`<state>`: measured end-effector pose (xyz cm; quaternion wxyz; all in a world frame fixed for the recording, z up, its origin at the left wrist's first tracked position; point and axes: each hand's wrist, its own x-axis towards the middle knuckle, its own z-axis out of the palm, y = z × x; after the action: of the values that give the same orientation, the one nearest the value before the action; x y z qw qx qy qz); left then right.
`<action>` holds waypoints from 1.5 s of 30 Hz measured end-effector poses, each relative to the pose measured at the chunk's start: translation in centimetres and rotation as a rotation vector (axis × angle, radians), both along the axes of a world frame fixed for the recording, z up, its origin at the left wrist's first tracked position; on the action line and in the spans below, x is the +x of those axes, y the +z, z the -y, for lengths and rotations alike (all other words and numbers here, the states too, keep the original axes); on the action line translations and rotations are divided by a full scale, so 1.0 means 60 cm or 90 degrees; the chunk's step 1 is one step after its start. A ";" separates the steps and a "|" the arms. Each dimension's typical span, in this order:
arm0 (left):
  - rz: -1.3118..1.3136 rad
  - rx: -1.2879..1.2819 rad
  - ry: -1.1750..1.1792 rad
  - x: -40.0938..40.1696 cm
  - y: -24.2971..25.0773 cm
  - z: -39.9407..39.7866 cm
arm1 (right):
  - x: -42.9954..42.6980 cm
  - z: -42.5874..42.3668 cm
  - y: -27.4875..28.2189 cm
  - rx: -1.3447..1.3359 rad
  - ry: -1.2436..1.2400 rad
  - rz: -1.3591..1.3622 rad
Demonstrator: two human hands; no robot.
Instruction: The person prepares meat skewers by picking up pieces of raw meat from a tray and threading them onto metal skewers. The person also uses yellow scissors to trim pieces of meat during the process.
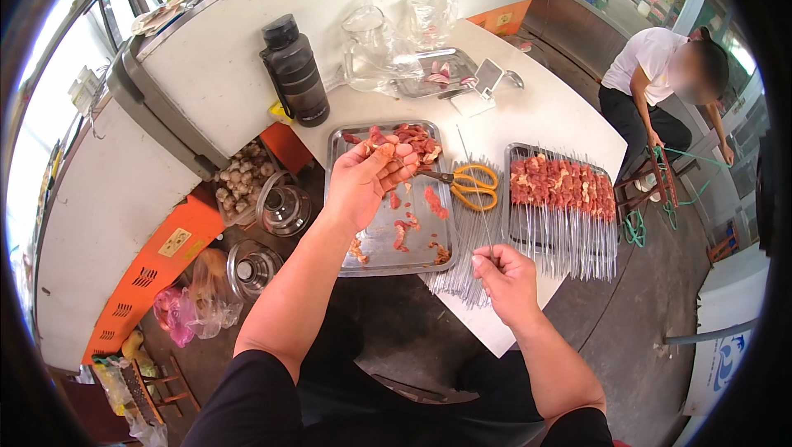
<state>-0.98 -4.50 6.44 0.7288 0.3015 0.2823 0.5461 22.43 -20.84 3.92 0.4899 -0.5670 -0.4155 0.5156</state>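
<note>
My left hand [375,178] is raised over a metal tray [371,261] of raw meat pieces [417,142], pinching a piece of raw meat between thumb and fingers. In my right hand [507,277] is the lower end of a thin metal skewer [477,199], its tip pointing up and away, apart from the left hand. Scissors with yellow handles [473,187] lie between the tray and a pile of bare metal skewers [461,283], blades over the tray's edge. To the right, many skewers loaded with raw meat [560,181] lie side by side across a second tray [515,243].
A dark water bottle [297,73] stands behind the meat tray. Further back are plastic bags [377,45], a tray with onion pieces [411,85] and a phone on a stand [489,79]. Garlic bulbs [244,181] fill a container at left. A person [649,82] sits at right, holding green cord.
</note>
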 end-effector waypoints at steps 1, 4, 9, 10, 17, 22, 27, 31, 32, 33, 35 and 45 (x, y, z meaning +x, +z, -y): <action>0.001 0.000 0.003 0.003 0.003 0.001 | 0.002 -0.001 0.001 0.003 -0.001 0.027; 0.008 0.017 -0.002 0.016 0.006 0.002 | 0.012 0.000 0.003 0.004 -0.016 0.062; -0.017 0.039 -0.027 0.014 -0.007 -0.001 | 0.018 -0.005 -0.011 0.020 -0.017 0.166; -0.027 0.035 -0.027 0.013 -0.008 0.002 | 0.017 -0.005 0.001 -0.003 -0.009 0.174; -0.056 -0.009 -0.039 0.029 -0.012 0.010 | 0.026 -0.003 0.014 0.006 0.070 0.058; -0.086 0.008 -0.108 0.024 -0.011 0.012 | 0.025 0.000 0.010 0.044 0.075 0.049; -0.087 0.020 -0.160 0.026 -0.001 0.018 | 0.028 -0.002 -0.004 0.068 0.055 0.048; -0.105 0.025 -0.211 0.033 0.001 0.023 | 0.037 -0.004 -0.004 0.120 0.024 0.083; -0.098 0.040 -0.191 0.041 0.007 0.032 | 0.041 -0.004 -0.001 0.119 0.022 0.083; -0.091 0.055 -0.172 0.047 0.013 0.037 | 0.045 -0.005 0.001 0.089 0.045 0.063; -0.060 0.045 -0.156 0.051 0.009 0.030 | 0.053 -0.005 0.003 0.058 0.068 0.043; 0.212 0.063 -0.275 0.037 -0.005 -0.004 | 0.046 -0.013 -0.014 0.128 0.062 0.096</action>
<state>1.24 -4.25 6.16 0.8490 0.2959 0.0606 0.4335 25.21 -20.08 3.08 0.4860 -0.5315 -0.5278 0.4503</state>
